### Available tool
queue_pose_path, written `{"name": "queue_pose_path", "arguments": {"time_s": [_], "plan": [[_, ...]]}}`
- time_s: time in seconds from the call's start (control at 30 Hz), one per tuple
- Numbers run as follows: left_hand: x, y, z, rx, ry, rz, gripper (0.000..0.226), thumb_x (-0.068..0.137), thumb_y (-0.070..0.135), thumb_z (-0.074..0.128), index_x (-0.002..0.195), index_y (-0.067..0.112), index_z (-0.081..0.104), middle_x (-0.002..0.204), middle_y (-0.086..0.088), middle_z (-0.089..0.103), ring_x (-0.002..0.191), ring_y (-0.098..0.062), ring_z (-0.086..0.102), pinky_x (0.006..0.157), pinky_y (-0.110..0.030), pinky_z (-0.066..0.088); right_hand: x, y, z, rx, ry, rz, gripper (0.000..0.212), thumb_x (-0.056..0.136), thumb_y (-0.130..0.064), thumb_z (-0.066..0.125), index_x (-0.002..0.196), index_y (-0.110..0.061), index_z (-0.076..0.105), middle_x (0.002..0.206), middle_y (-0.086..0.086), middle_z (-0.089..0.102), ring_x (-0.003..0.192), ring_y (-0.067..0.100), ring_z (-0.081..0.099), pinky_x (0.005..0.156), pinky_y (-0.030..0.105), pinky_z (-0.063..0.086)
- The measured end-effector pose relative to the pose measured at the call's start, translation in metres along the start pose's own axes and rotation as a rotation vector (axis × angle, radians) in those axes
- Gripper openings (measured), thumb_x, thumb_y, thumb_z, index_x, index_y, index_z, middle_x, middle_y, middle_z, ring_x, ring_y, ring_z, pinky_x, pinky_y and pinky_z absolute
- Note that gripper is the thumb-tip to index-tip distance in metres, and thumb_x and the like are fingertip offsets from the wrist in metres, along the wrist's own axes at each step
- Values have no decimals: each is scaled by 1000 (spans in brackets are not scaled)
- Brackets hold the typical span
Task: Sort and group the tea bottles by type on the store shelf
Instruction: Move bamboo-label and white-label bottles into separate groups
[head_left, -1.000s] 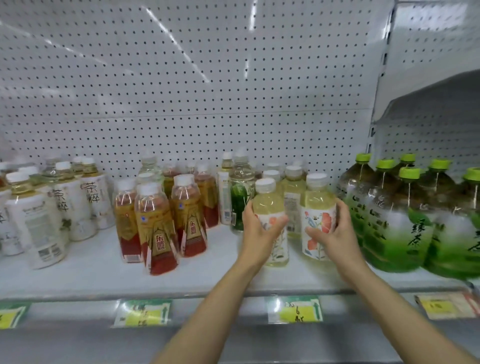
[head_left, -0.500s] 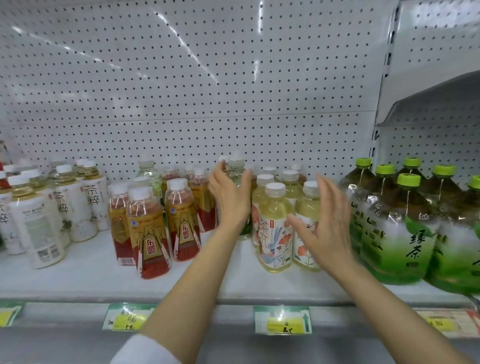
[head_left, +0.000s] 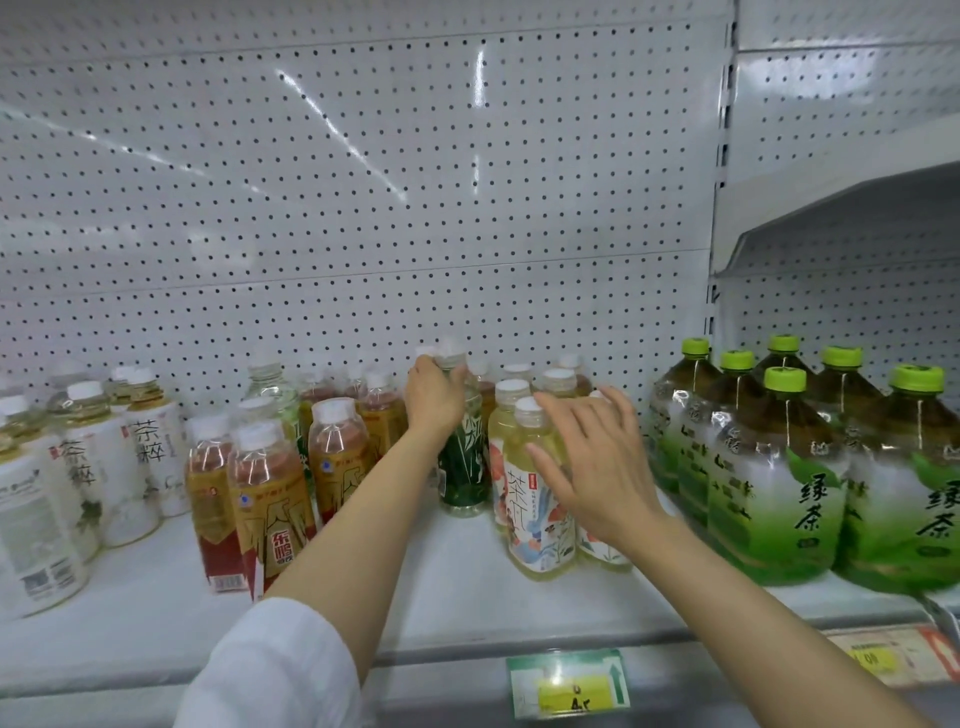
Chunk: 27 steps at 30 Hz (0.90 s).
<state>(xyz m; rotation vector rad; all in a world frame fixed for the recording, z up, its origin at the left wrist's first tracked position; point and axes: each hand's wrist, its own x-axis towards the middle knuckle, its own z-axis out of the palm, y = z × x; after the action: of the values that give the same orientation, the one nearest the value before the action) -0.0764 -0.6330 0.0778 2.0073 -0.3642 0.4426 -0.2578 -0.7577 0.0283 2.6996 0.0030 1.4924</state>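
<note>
My left hand (head_left: 434, 397) grips the neck of a dark green-labelled tea bottle (head_left: 464, 467) standing at the middle of the shelf (head_left: 457, 582). My right hand (head_left: 597, 462) hovers with fingers spread in front of the pale yellow floral-labelled bottles (head_left: 535, 499), holding nothing. Left of centre stand red-brown tea bottles (head_left: 270, 499). White-labelled bottles (head_left: 98, 467) fill the far left. Large green tea bottles with green caps (head_left: 779, 478) stand at the right.
A white pegboard (head_left: 363, 208) backs the shelf. A second shelf board (head_left: 841, 218) juts out at the upper right. Price tags (head_left: 569, 683) hang on the front rail.
Both hands let go of the pale yellow bottles. My left hand reached back and closed on the green-labelled bottle's neck; my right hand opened and stays beside the yellow bottles.
</note>
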Motion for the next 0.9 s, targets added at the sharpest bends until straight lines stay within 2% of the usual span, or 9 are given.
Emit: {"name": "queue_pose_path", "arguments": {"time_s": [0.17,0.33,0.43,0.5,0.57,0.67,0.8,0.9], "plan": [[-5,13,-14,-74,62,74,41,101,38,51,123,3,49,115,-9,57,104,-25,59,92,-42,52,1,-4,0,2,51,19,51,96,-49,42,129,-14,58,113,1,67,107,20,59,111,47,29],[-2,62,-70,-265,205,273,34,101,43,45,113,11,41,91,4,51,79,-16,52,70,-36,46,16,-16,3,44,171,42,40,92,-41,50,114,-11,66,108,4,67,104,21,55,102,38,34],[12,83,-111,-445,291,262,30,101,41,50,107,13,42,88,8,50,75,-9,50,68,-25,45,34,-35,2,118,167,63,39,91,-37,49,110,-9,67,107,6,67,101,25,59,94,38,42],[19,89,-138,-538,323,235,28,99,41,54,101,14,45,86,9,50,75,-8,48,67,-23,41,46,-53,2,158,151,78,35,91,-32,51,111,-8,66,108,6,66,101,24,58,89,37,46],[24,86,-162,-588,341,244,27,96,41,56,95,15,50,86,9,52,76,-7,48,68,-23,39,60,-75,5,227,67,126,31,93,-25,56,119,-9,62,116,5,63,109,22,55,93,35,45],[28,75,-195,-656,324,289,26,93,40,61,83,19,50,84,7,55,77,-11,52,72,-26,44,84,-103,25,319,-108,213,44,98,-26,53,138,-9,48,135,6,52,126,22,44,101,34,40],[26,58,-232,-761,294,333,23,93,32,63,81,17,50,78,7,57,69,-9,58,66,-26,48,115,-114,66,418,-304,464,65,97,-26,56,150,-5,25,149,14,37,135,28,37,106,36,37],[26,41,-260,-821,292,352,20,94,28,63,87,12,54,74,7,58,62,-5,59,64,-23,49,136,-111,98,448,-374,630,73,98,-26,56,153,-3,13,149,19,37,135,33,38,105,40,41]]}}
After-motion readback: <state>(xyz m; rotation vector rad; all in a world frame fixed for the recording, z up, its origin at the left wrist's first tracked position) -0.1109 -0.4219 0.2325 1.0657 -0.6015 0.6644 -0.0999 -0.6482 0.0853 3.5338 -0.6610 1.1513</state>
